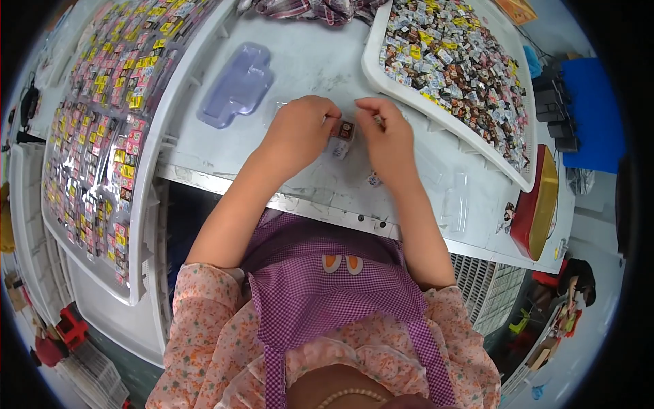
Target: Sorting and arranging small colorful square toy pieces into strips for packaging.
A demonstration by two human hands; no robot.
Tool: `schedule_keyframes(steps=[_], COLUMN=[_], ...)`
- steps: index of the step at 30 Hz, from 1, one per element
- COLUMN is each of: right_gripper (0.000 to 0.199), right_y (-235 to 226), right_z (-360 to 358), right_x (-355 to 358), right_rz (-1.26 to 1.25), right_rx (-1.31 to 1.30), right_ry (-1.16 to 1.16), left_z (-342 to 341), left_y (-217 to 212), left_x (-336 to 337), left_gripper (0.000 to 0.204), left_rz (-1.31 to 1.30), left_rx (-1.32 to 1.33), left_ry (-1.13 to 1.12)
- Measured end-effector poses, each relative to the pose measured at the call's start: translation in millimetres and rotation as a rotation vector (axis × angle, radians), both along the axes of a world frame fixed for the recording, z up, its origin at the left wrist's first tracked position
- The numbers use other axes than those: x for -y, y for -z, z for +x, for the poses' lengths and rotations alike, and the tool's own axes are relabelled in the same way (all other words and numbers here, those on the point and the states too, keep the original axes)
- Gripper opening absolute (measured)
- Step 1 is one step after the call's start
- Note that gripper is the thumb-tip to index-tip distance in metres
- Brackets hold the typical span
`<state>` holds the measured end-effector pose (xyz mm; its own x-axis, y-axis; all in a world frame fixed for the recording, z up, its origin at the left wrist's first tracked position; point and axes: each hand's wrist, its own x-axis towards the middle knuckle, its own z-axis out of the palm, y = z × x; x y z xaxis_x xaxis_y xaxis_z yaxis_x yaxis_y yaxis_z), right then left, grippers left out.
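My left hand [303,133] is closed in a pinch at a small dark brown printed box [346,129] over the white worktable. Just below that box is a small whitish printed box [338,149], close to the fingers. My right hand [390,140] is to its right, thumb and index finger a little apart and the other fingers curled in; what they hold, if anything, is mostly hidden. Near my right wrist a small printed piece [373,179] lies on the table. Left of my hands lies a clear purplish plastic blister tray [235,85].
A white bin [443,116] heaped with small printed boxes stands at the far right. On the left, a large white tray [158,129] holds rows of filled clear packs. A clear plastic piece [456,204] and a red-and-gold box [538,204] are at the right. Plaid cloth [313,9] lies at the back.
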<state>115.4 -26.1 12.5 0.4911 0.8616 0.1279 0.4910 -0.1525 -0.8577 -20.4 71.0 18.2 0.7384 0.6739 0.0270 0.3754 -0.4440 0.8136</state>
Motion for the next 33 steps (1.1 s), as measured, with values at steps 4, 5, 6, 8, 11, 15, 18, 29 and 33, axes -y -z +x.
schedule_keyframes(steps=[4, 5, 6, 8, 11, 15, 18, 29, 33], right_gripper=[0.023, 0.023, 0.026, 0.028, 0.029, 0.028, 0.029, 0.028, 0.027], right_y=[-21.4, -21.7, -21.7, -20.6, -19.3, -22.4, -21.2, -8.6, -5.6], right_z=[4.2, 5.9, 7.3, 11.0, 13.6, 8.9, 4.8, 4.7, 5.0], right_x=[4.4, 6.3, 7.8, 11.7, 16.0, 15.9, 15.9, 17.8, 16.4], right_rz=[-0.005, -0.006, 0.004, 0.014, 0.062, 0.166, 0.148, 0.171, 0.136], right_rx=[-0.641, -0.641, -0.663, -0.685, -0.829, -0.991, -1.028, -0.943, -0.895], right_ry=[0.059, 0.061, 0.033, 0.007, 0.023, 0.071, 0.046, -0.044, 0.022], left_z=[5.3, 6.2, 6.3, 6.4, 0.6, -21.2, -26.6, -20.5, -23.9], left_y=[3.1, 2.9, 3.6, 5.9, 3.7, -4.6, -4.9, -0.5, -0.2], left_x=[3.1, 4.6, 5.5, 6.9, 1.5, -16.7, -16.1, -8.2, -5.5], left_gripper=[0.013, 0.013, 0.013, 0.014, 0.02, 0.035, 0.033, 0.02, 0.021], left_rz=[0.067, 0.073, 0.072, 0.099, 0.03, -0.901, -0.897, -0.366, 0.008], left_rx=[0.014, 0.008, 0.008, 0.02, 0.17, 0.464, 0.489, 0.148, 0.089], left_ry=[-0.017, -0.042, -0.042, -0.058, -0.124, -0.163, -0.151, -0.182, -0.009])
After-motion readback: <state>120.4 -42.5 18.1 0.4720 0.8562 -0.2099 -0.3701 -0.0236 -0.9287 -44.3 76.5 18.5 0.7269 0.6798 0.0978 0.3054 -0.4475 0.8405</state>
